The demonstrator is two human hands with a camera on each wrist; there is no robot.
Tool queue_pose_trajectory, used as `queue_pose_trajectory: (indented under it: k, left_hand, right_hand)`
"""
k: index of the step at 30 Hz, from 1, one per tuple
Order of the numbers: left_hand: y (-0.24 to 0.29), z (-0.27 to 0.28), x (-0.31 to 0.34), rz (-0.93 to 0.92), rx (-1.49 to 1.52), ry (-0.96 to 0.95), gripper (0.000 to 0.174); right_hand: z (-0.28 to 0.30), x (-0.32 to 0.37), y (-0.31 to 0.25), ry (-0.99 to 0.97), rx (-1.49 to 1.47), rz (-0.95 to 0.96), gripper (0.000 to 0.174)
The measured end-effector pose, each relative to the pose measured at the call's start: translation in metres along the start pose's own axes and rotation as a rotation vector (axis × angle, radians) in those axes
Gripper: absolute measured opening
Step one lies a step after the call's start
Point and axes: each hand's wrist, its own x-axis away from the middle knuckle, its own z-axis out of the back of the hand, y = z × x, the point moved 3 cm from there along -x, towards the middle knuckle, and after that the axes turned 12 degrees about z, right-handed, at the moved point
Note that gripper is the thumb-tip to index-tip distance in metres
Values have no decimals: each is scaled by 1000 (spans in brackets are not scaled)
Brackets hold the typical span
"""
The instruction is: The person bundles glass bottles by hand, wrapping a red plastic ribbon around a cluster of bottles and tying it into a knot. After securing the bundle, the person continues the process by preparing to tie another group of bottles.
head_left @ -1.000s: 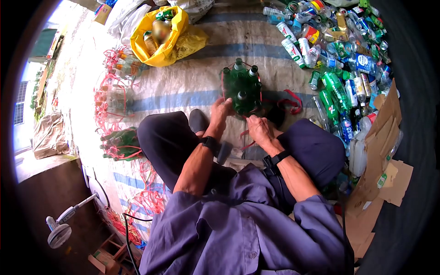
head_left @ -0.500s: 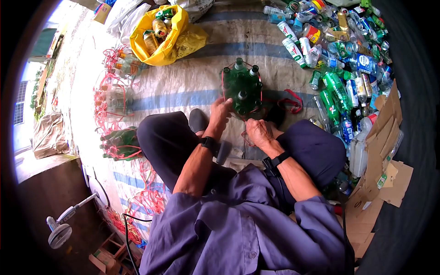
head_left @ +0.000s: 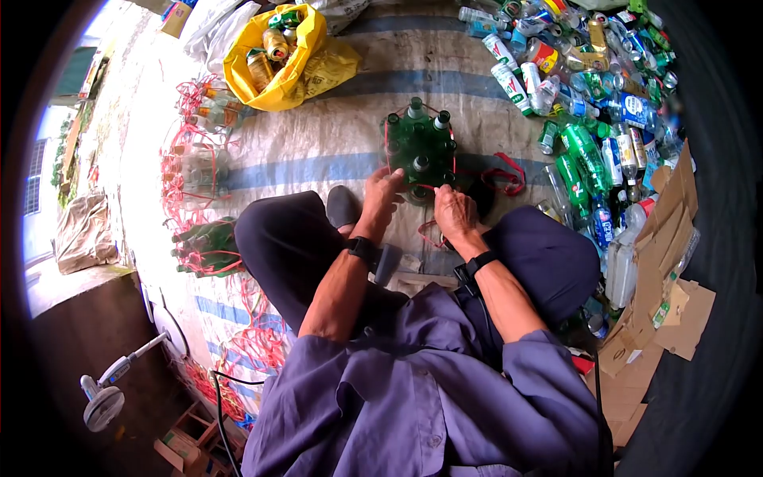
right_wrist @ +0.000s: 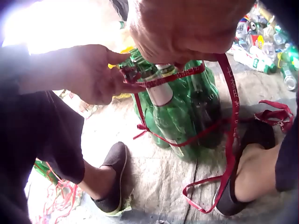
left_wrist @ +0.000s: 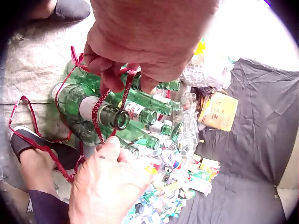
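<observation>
A bundle of several green glass bottles (head_left: 420,147) stands upright on the ground sheet, with a red strap (right_wrist: 180,78) around the necks and another round lower down. My left hand (head_left: 384,193) is at the near left side of the bundle, pinching the strap beside a bottle neck (left_wrist: 117,116). My right hand (head_left: 455,213), at the near right side, pinches the same strap between thumb and fingers. From the right hand a loose strap end (right_wrist: 229,140) hangs down and loops over the ground.
Plastic bottles and cans (head_left: 588,159) pile up at the right, beside torn cardboard (head_left: 652,262). A yellow bag (head_left: 262,87) of cans stands at the far left. Tied bottle bundles (head_left: 207,246) line the left side. Shoes (right_wrist: 114,172) flank the bottles.
My right hand has moved forward and slightly right, up to the near bottles, drawing the strap across their necks. My left hand has stayed nearly in place.
</observation>
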Motion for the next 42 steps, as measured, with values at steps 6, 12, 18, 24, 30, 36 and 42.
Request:
queue_pose_trajectory:
  k: [6, 12, 18, 24, 30, 36, 42]
  left_hand:
    - [-2, 3, -4, -2, -8, -10, 34]
    - [5, -3, 13, -23, -59, -24, 38]
    - [4, -2, 16, -9, -103, -38, 49]
    - [12, -8, 27, -420, -809, 619, 44]
    - [36, -56, 53, -979, -1118, 276, 24]
    - [30, -67, 19, -1168, -1359, 1, 22]
    - [32, -66, 4, -962, -1627, -78, 34]
  right_hand:
    - [-18, 4, 6, -58, 19, -58, 22]
    - [-23, 11, 10, -4, -11, -23, 12]
    - [-27, 14, 19, -1, -111, -154, 11]
    - [-36, 10, 20, -65, -248, -470, 20]
    - [-40, 7, 26, -125, -369, -569, 34]
    - [-40, 6, 28, -118, -481, -658, 38]
    - [-41, 4, 33, -65, -678, -758, 41]
